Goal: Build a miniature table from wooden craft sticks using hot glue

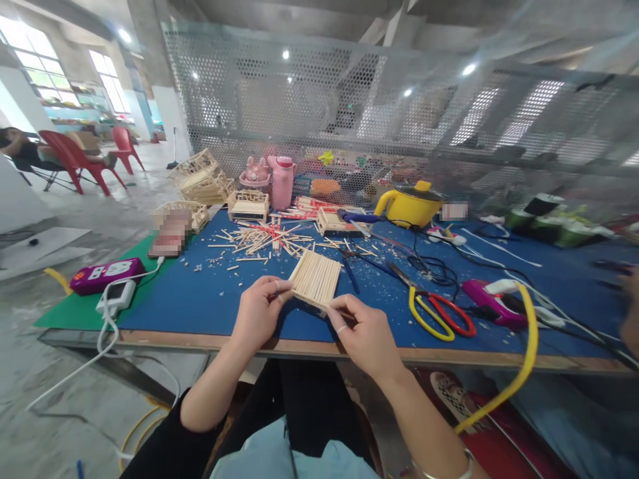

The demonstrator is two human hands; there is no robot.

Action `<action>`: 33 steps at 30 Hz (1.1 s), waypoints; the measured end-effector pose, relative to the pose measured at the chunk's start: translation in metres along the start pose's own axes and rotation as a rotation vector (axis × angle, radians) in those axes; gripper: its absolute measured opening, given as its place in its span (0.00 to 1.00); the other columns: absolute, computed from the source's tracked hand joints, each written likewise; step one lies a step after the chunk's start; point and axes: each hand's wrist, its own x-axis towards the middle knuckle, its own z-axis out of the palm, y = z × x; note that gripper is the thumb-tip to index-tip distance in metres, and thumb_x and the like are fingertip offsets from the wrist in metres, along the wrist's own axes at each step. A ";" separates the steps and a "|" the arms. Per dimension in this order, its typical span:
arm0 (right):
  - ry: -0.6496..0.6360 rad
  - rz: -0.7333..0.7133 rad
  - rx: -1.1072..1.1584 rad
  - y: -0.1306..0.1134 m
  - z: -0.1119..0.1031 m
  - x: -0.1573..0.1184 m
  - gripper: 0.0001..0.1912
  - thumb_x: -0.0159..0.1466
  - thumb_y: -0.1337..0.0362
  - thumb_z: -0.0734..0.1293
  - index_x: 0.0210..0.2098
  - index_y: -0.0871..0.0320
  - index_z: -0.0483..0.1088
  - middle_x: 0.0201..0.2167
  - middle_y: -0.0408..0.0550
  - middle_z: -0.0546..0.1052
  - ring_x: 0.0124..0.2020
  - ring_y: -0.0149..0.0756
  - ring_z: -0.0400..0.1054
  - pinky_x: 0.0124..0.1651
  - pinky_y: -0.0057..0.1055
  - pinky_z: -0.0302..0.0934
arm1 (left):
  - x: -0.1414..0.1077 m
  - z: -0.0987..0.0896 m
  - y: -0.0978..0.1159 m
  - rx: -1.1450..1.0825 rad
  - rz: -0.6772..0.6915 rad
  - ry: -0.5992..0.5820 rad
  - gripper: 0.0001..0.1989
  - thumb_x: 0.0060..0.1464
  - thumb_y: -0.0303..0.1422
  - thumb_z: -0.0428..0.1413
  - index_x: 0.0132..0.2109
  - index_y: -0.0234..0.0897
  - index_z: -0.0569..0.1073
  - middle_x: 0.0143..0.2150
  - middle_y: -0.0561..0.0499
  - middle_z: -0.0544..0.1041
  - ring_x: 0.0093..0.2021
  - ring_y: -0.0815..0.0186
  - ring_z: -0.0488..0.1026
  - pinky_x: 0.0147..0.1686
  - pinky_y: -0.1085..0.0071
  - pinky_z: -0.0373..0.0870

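Note:
A small panel of pale wooden sticks (pixel 317 278) is held up above the blue table mat (pixel 184 299). My left hand (pixel 259 309) pinches its left side with thumb and fingers. At the lower right corner, my right hand (pixel 360 329) grips the same panel between thumb and fingers. Beyond the panel, loose wooden sticks (pixel 249 239) lie scattered in a pile. Small stick-built models (pixel 248 206) stand behind them, one at the left and another (pixel 337 221) nearer the middle.
Yellow-and-red scissors (pixel 432 313) and pliers (pixel 355 269) lie right of the panel. Farther back are a yellow pot (pixel 412 205) and a pink bottle (pixel 283 185). Purple power strips (pixel 100 276) and cables lie at both sides. A mesh screen (pixel 319 106) rises behind.

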 end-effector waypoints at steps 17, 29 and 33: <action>0.021 -0.037 -0.007 0.004 -0.004 0.001 0.07 0.63 0.64 0.62 0.31 0.54 0.72 0.29 0.45 0.77 0.30 0.36 0.70 0.34 0.29 0.62 | 0.001 -0.001 0.002 -0.126 -0.209 -0.055 0.09 0.50 0.34 0.59 0.39 0.39 0.79 0.40 0.50 0.82 0.43 0.59 0.76 0.48 0.64 0.70; 0.061 -0.003 0.088 0.007 -0.005 -0.002 0.08 0.62 0.63 0.63 0.30 0.56 0.72 0.26 0.42 0.76 0.28 0.32 0.69 0.32 0.25 0.61 | 0.001 -0.001 0.000 -0.114 -0.211 -0.071 0.11 0.50 0.36 0.58 0.41 0.39 0.78 0.40 0.51 0.82 0.43 0.61 0.77 0.47 0.66 0.70; 0.050 0.002 0.072 0.008 -0.004 -0.001 0.07 0.62 0.64 0.63 0.29 0.56 0.72 0.26 0.42 0.76 0.28 0.32 0.69 0.32 0.25 0.60 | 0.001 -0.001 -0.003 -0.133 -0.192 -0.086 0.11 0.51 0.35 0.58 0.42 0.39 0.78 0.42 0.51 0.81 0.45 0.61 0.76 0.48 0.66 0.70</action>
